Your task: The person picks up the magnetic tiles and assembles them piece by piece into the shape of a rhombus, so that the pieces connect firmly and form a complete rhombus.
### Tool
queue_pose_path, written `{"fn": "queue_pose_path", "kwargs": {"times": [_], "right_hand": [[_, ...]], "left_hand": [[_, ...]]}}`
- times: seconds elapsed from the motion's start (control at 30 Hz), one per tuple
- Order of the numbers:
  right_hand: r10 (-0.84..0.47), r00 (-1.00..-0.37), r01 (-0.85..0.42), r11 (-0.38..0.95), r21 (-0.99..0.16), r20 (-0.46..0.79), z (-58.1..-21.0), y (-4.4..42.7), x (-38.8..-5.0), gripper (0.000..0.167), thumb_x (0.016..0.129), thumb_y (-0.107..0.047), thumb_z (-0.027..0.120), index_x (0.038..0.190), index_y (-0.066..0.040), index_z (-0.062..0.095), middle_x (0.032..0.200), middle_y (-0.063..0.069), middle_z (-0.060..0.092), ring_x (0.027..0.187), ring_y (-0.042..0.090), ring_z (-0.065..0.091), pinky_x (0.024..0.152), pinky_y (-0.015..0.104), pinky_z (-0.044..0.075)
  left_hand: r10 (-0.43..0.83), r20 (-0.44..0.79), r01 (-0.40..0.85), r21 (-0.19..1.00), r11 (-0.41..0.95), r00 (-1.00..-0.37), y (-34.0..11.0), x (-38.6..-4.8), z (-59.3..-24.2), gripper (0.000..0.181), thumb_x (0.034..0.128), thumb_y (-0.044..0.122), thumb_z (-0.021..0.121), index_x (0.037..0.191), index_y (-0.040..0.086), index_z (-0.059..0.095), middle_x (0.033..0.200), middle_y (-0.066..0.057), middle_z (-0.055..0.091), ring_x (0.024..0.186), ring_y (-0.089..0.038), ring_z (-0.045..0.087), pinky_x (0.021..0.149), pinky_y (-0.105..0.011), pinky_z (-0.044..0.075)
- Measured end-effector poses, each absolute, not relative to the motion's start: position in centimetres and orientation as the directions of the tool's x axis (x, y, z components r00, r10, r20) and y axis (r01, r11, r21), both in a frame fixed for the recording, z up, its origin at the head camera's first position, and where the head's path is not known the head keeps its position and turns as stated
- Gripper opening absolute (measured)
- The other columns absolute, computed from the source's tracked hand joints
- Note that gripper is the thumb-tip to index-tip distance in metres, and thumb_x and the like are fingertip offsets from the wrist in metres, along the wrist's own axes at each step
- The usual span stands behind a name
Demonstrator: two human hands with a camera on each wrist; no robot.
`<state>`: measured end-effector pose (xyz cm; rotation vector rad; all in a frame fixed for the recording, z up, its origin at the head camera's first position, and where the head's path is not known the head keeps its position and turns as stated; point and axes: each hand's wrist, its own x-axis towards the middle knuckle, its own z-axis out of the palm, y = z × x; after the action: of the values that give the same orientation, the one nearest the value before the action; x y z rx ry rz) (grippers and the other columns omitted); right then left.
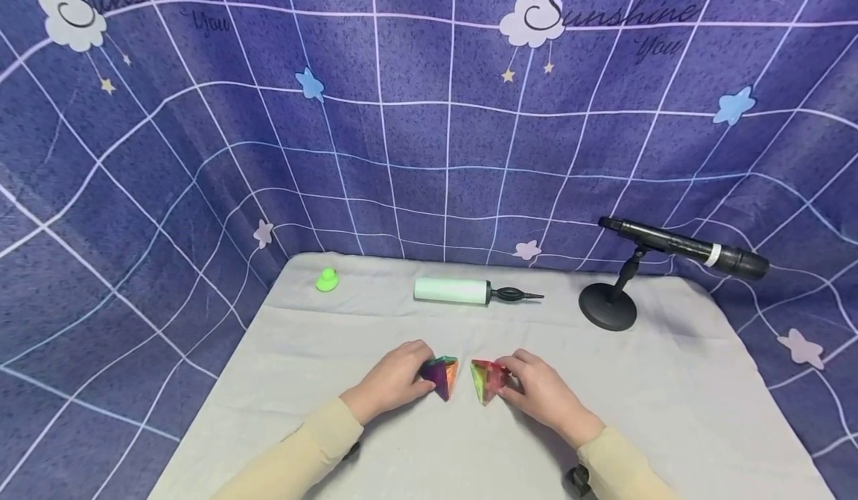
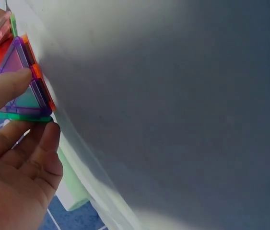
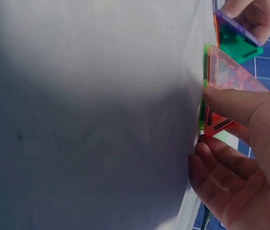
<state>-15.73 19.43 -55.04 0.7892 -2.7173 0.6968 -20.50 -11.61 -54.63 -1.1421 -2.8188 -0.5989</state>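
My left hand (image 1: 397, 378) pinches a group of translucent triangular magnetic tiles (image 1: 441, 378) in purple, green and orange, joined at their edges. In the left wrist view the thumb lies on the purple tile (image 2: 18, 62) and the fingers are at the green one (image 2: 24, 117). Facing it across a small gap, my right hand (image 1: 546, 396) pinches a second group of joined triangular tiles (image 1: 488, 381) in pink, red and yellow-green. The right wrist view shows its thumb against the pink tile (image 3: 228, 72). Both groups are close to the tabletop; whether they touch it I cannot tell.
Behind the hands lies a pale green hand pump (image 1: 452, 290) with a black nozzle. A small bright green rubber duck (image 1: 327, 280) sits at the back left. At the back right a black microphone (image 1: 684, 247) rests on a round-based stand (image 1: 608, 307). A patterned blue curtain (image 1: 429, 135) surrounds the white-covered table (image 1: 322, 336).
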Motion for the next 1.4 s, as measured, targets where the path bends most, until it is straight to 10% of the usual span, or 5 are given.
{"fn": "queue_pose_path", "kwargs": {"times": [1.4], "right_hand": [[-0.416,-0.861,-0.506,0.758,-0.412,0.294,-55.2,18.3,-15.8,0.045,0.085,-0.026,0.089,0.121,-0.004,0.074,0.108,0.001,0.071,0.099,0.018,0.069,0.090,0.041,0.055]], "left_hand": [[0.631,0.176,0.640,0.404,0.654,-0.755,-8.6,-19.9,-55.1,0.035,0.0868,0.028,0.086,0.114,0.010,0.072,0.100,0.004,0.066,0.086,-0.007,0.061,0.076,-0.026,0.053]]}}
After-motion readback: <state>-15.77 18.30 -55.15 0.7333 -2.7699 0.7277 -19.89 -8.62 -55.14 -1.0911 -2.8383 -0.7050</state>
